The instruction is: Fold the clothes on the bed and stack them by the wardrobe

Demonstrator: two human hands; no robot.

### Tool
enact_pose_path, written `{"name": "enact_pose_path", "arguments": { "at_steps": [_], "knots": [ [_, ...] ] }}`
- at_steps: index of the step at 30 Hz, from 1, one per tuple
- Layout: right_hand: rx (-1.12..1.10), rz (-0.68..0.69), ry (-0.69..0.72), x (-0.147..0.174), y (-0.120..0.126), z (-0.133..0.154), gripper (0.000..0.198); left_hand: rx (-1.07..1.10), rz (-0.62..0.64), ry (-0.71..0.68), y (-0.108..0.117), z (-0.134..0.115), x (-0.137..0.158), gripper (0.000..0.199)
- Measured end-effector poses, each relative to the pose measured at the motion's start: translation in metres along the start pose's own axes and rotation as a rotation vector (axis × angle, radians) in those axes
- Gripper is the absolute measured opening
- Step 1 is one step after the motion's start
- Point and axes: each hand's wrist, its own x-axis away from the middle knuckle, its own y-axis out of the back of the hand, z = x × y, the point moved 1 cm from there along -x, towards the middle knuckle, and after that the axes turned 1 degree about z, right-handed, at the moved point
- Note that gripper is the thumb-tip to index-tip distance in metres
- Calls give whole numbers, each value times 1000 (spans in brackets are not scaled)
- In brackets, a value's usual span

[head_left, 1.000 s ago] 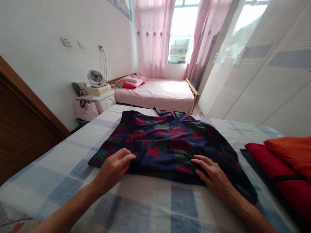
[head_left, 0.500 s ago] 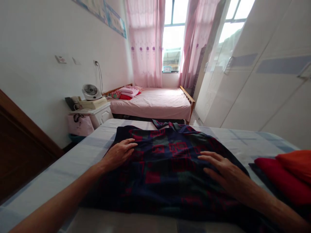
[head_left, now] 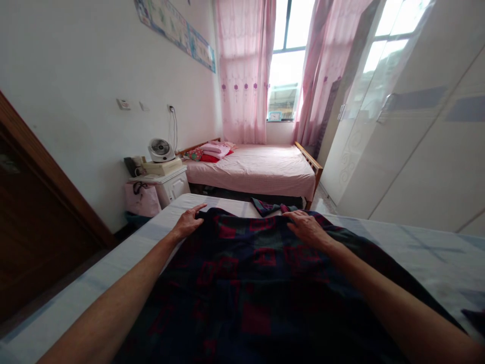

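Observation:
A dark cloth garment [head_left: 242,273], navy and green with red square patterns, lies spread over the bed in front of me. My left hand [head_left: 188,224] rests at its far left corner, with the index finger stretched out and the thumb apart. On the far edge, right of the middle, my right hand [head_left: 306,230] lies with its fingers extended over the fabric. Both hands touch the garment from above. A loose flap of the same patterned cloth [head_left: 264,208] sticks out beyond the far edge, left of my right hand. The near end of the garment runs out of view.
The garment lies on a bed with a pale checked sheet [head_left: 409,242]. Beyond stands a bed with a pink sheet [head_left: 257,164]. A nightstand [head_left: 174,187] with a small fan [head_left: 161,149] is at left, and a white wardrobe [head_left: 409,151] lines the right side.
Both hands have moved forward, from the garment's middle to its far edge. The view has shifted left and up, and the red and orange folded cloths at right have left the picture.

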Motion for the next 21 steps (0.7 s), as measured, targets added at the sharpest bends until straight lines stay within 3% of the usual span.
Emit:
{"name": "enact_pose_path", "arguments": {
  "at_steps": [7, 12, 14, 16, 18, 21],
  "knots": [
    [-6, -51, -35, -8, -38, 10, 28, -13, -86, -160, 30, -6, 29, 32],
    [-30, -166, -94, 5, -42, 3, 21, 85, -399, -249, 58, -20, 60, 19],
    [-45, -201, -118, 7, -45, 1, 24, 237, -425, -158, 65, -26, 57, 22],
    [-60, -215, -136, 7, -47, 2, 26, 332, -378, 31, 63, -27, 44, 27],
    [-69, -211, -146, 7, -46, 3, 26, 349, -352, 191, 52, -22, 25, 29],
    [-58, -200, -165, 7, -37, 2, 27, 385, -299, 313, 27, -9, 4, 34]
  ]
}}
